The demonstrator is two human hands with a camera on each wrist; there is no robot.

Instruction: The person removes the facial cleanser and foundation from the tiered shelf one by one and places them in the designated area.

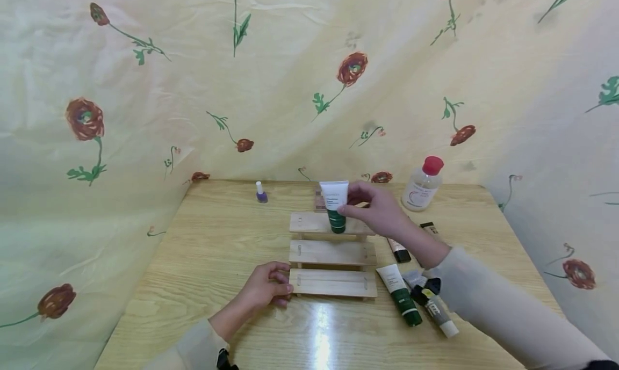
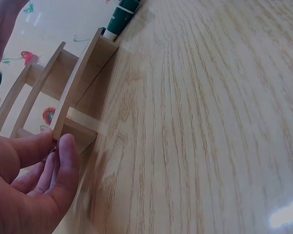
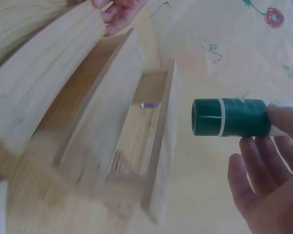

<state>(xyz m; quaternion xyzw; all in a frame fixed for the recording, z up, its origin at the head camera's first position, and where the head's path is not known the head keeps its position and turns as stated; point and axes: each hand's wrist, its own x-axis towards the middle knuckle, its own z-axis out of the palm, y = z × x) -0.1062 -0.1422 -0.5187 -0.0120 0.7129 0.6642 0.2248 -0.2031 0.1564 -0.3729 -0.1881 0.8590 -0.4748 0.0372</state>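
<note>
My right hand (image 1: 374,209) grips a white and green squeeze tube (image 1: 335,198), held upright with its green cap down, in front of or above the top step of a small three-tier wooden rack (image 1: 333,253). Whether the cap touches the step in the head view is hard to tell; in the right wrist view the tube (image 3: 234,117) appears apart from the wood. My left hand (image 1: 263,287) pinches the left end of the rack's lowest step between thumb and fingers, as the left wrist view shows at the wooden edge (image 2: 71,97).
Right of the rack lie a second white and green tube (image 1: 400,295), a grey tube (image 1: 441,317) and dark-capped tubes (image 1: 400,252). Behind them stands a clear bottle (image 1: 419,190) with a red cap. A purple nail polish bottle (image 1: 261,196) stands back left; a palette (image 1: 319,201) sits behind the rack.
</note>
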